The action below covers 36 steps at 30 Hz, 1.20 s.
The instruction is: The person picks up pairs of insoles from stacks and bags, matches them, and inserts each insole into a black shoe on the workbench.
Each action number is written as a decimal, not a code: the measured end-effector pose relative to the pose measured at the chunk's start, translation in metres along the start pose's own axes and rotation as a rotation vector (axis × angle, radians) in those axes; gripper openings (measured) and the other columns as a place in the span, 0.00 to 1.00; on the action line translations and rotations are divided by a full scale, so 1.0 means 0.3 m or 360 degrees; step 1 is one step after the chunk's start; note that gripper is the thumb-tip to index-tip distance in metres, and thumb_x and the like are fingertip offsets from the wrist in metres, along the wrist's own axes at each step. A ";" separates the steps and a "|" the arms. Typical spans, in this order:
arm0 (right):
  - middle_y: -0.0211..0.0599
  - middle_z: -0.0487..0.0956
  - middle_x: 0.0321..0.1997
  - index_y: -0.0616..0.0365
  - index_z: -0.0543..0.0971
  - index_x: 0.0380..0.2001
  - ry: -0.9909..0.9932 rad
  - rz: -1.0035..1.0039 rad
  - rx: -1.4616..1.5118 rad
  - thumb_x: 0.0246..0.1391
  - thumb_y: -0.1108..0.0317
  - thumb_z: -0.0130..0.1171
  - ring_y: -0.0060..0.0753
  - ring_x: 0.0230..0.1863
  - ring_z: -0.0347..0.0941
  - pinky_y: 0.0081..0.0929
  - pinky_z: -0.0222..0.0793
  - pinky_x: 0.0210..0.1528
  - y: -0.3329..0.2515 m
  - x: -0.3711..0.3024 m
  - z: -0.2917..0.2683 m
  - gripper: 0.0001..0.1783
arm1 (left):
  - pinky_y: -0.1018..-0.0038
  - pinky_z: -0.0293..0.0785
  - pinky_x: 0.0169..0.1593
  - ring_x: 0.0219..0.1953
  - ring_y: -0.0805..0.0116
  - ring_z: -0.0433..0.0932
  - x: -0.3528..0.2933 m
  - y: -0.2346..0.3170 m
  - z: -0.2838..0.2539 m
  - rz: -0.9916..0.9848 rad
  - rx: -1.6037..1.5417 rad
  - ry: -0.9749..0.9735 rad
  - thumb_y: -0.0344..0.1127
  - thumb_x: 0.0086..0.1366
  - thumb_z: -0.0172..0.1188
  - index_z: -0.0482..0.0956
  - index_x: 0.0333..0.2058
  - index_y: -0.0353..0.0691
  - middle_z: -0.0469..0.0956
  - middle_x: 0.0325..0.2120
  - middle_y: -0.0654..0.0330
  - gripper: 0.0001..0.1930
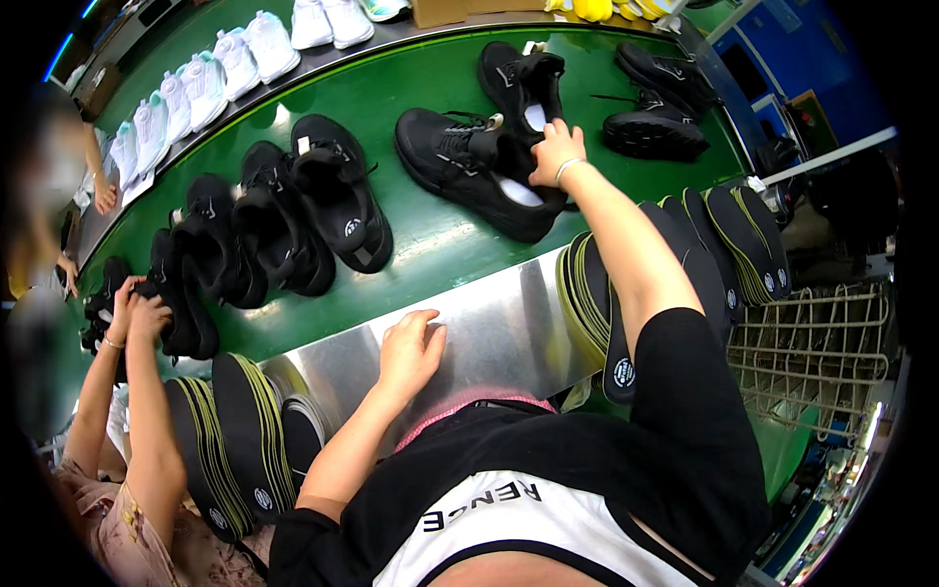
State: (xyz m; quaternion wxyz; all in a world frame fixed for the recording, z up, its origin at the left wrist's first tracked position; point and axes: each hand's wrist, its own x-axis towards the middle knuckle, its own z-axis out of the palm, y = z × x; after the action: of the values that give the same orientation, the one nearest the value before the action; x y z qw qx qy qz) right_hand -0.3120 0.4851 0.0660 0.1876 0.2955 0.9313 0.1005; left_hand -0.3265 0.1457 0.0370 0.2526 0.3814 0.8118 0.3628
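My right hand [558,154] reaches forward to a pair of black sneakers on the green work surface. Its fingers curl at the heel collar of the nearer sneaker [445,152], against the heel of the farther sneaker [504,78]. White lining shows inside both shoes. My left hand [409,354] hangs above the shiny metal sheet [489,328] in front of me, thumb apart from the fingers, holding nothing. Stacks of black insoles with yellow-green edges flank the sheet, one stack [584,308] on the right and another [256,430] on the left.
More black sneakers [337,201] stand in a row to the left. Another black pair [655,132] lies at the far right. White shoes [235,64] line the back ledge. A co-worker's hands [137,313] handle a shoe at the left. A wire rack [817,342] is at the right.
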 end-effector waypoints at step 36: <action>0.53 0.63 0.49 0.53 0.62 0.49 -0.0191 0.1224 0.0480 0.32 0.37 0.55 0.50 0.50 0.61 0.50 0.54 0.50 0.037 -0.733 0.216 0.43 | 0.56 0.53 0.51 0.56 0.57 0.51 -0.212 0.053 0.089 -0.0998 -0.1332 -0.0490 0.44 0.51 0.56 0.39 0.57 0.46 0.48 0.56 0.52 0.41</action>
State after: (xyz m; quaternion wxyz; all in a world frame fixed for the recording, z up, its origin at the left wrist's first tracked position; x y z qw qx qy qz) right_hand -0.1138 0.3698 0.0741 0.1450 0.6514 0.7447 0.0084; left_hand -0.2643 0.1125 0.0416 0.5950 0.0364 0.6265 0.5022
